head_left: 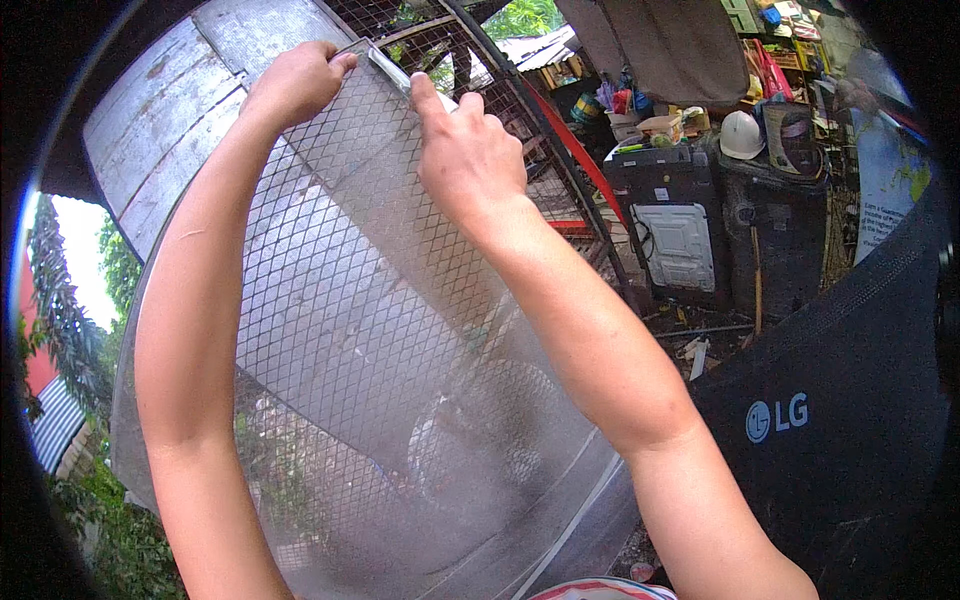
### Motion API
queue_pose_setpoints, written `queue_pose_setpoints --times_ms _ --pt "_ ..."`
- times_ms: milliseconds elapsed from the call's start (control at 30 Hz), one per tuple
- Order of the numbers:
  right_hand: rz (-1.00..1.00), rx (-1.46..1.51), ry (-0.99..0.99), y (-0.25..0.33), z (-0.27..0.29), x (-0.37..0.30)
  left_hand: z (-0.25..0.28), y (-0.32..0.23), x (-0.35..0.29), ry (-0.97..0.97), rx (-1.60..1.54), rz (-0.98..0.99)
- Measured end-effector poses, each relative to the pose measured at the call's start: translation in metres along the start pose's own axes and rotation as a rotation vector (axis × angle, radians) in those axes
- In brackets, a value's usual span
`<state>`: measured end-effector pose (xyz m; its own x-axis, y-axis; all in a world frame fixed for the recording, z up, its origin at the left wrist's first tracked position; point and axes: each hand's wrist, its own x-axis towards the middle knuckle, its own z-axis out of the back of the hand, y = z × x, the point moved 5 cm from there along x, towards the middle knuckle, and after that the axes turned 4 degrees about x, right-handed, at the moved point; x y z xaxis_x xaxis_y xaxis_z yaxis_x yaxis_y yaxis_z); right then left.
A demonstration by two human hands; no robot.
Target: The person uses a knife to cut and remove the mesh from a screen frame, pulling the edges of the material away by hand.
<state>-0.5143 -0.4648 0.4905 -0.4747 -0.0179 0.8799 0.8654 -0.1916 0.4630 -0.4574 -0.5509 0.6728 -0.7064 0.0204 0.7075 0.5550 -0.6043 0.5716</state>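
A translucent sheet (340, 480) hangs before me, with a dark diamond-patterned mesh (340, 230) showing across it. At its upper edge my left hand (297, 84) is closed in a fist around the sheet's edge. To the right of it, my right hand (470, 150) grips a slim silver-bladed knife (390, 68), with the index finger stretched along it. The blade points up and left and lies against the sheet's top edge. Most of the knife's handle is hidden inside the right hand. Both arms reach up and forward over the sheet.
Behind the sheet are grey panels (165, 130) and a rusty metal grille (500, 90). At the right stand a dark appliance (670, 225), a white hard hat (742, 135) and cluttered shelves (795, 50). A large black panel (850, 400) fills the near right; greenery (105, 520) is at left.
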Motion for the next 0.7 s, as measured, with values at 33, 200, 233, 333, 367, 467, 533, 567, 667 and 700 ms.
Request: queue_pose_setpoints --times_ms 33,200,233,333,367,467,533,567,667,700 --pt "0.025 -0.024 -0.055 -0.001 -0.004 -0.004 0.001 0.001 -0.002 -0.020 -0.008 -0.004" --pt "0.046 0.014 -0.139 -0.007 -0.013 -0.007 0.001 0.004 -0.003 -0.013 -0.025 0.002" --pt "0.048 0.132 -0.149 -0.012 -0.013 -0.007 0.000 0.003 -0.003 -0.017 -0.031 0.004" --pt "0.132 0.422 -0.224 -0.035 0.002 0.004 -0.003 0.002 -0.003 0.004 -0.020 0.006" --pt "0.129 0.417 -0.142 -0.044 0.007 0.009 -0.006 0.004 -0.003 -0.014 -0.028 0.012" --pt "0.158 0.358 0.057 -0.046 0.021 0.035 -0.016 0.018 -0.003 -0.031 -0.029 0.021" --pt "0.174 0.218 0.138 -0.047 0.025 0.063 -0.014 0.017 0.000 -0.017 -0.049 0.010" --pt "0.190 0.169 0.179 -0.047 0.031 0.074 -0.014 0.016 0.000 -0.021 -0.053 0.003" --pt "0.323 0.018 0.185 -0.036 0.039 0.087 -0.015 0.013 -0.003 -0.018 -0.059 -0.001" --pt "0.353 -0.006 0.177 -0.033 0.040 0.088 -0.014 0.012 -0.002 -0.019 -0.064 -0.005"
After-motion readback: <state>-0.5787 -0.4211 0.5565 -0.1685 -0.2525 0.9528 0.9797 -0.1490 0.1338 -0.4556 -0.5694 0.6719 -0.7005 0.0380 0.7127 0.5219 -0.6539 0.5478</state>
